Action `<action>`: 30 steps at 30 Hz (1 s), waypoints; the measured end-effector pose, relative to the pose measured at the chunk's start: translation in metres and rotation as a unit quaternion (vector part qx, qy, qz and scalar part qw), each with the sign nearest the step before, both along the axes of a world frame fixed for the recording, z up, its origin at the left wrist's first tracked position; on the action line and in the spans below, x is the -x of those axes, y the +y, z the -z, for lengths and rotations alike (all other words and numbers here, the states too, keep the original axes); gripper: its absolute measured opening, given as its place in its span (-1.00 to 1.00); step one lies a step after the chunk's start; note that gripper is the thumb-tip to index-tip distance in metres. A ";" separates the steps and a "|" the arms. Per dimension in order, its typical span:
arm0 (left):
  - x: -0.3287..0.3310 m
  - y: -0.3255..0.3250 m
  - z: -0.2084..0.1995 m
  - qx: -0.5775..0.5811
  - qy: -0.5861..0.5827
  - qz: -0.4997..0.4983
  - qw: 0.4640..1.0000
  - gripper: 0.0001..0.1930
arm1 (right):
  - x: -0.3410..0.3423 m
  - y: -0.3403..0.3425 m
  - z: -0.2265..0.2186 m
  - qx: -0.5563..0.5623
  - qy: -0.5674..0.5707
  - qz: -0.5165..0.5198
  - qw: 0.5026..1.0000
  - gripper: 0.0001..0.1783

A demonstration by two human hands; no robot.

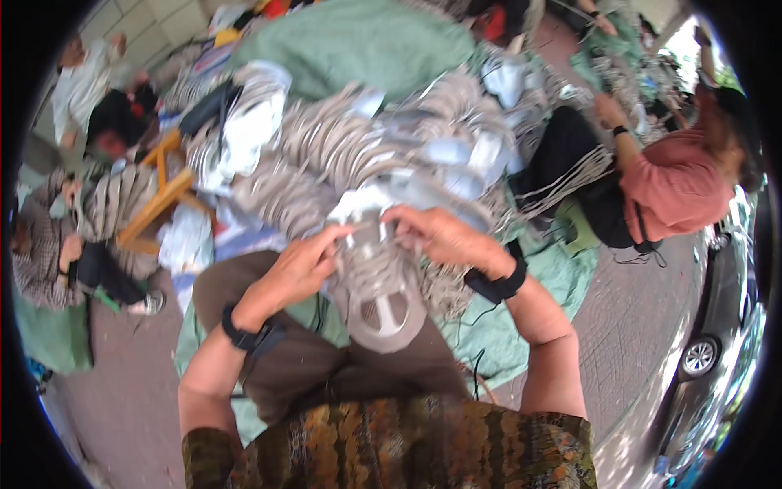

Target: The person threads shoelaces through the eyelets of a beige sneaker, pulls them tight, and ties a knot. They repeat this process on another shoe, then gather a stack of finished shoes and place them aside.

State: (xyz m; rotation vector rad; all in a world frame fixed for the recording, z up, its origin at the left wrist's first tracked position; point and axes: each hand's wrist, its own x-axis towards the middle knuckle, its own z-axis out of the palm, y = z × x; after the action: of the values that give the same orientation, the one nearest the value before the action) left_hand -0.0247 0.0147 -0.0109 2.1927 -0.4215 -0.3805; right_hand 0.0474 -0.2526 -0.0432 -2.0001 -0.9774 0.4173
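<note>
A beige-grey shoe upper (381, 297) hangs over my lap, its rounded toe towards me and laces crossing its middle. At its far end, my left hand (305, 267) is closed in a pinch on the left edge. Opposite it, my right hand (444, 236) pinches the right edge near the top lace holes. Whether a lace end is between these fingers is too blurred to tell. Just beyond my hands lie long stacked rows of similar shoe uppers (346, 143).
Green sacking (358, 49) covers part of the pile behind. A wooden stool (159, 204) stands at left near seated people. On the right sits a person in a pink top (676, 183) beside a bundle of pale laces (574, 179). A parked car (705, 326) is farther right.
</note>
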 end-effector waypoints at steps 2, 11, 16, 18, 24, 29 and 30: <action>-0.005 0.012 0.006 -0.009 -0.125 -0.007 0.992 -0.57 | -0.006 -0.007 -0.011 0.013 -0.122 0.030 0.992 -0.49; -0.059 -0.003 -0.016 -0.134 -0.087 0.217 0.963 -0.68 | -0.020 0.019 -0.036 0.074 -0.246 -0.131 0.958 -0.65; -0.072 0.004 -0.016 -0.149 -0.050 0.297 0.942 -0.68 | -0.038 0.026 -0.040 0.165 -0.225 -0.227 0.933 -0.65; -0.072 0.003 -0.018 -0.176 -0.060 0.313 0.931 -0.69 | -0.037 0.034 -0.048 0.196 -0.254 -0.260 0.911 -0.68; -0.061 0.004 -0.016 -0.191 -0.175 0.358 0.897 -0.74 | -0.039 0.035 -0.042 0.193 -0.296 -0.314 0.881 -0.75; -0.055 0.008 -0.010 -0.182 -0.221 0.358 0.889 -0.79 | -0.039 0.030 -0.035 0.201 -0.316 -0.324 0.869 -0.77; -0.054 0.005 -0.009 -0.179 -0.221 0.355 0.891 -0.80 | -0.039 0.030 -0.033 0.214 -0.310 -0.325 0.868 -0.77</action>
State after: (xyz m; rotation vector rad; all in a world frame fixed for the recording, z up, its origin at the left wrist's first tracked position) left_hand 0.0295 0.0200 -0.0023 2.4127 -1.5332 -0.3557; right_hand 0.0866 -0.2226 -0.0101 -2.1982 -2.1521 0.3676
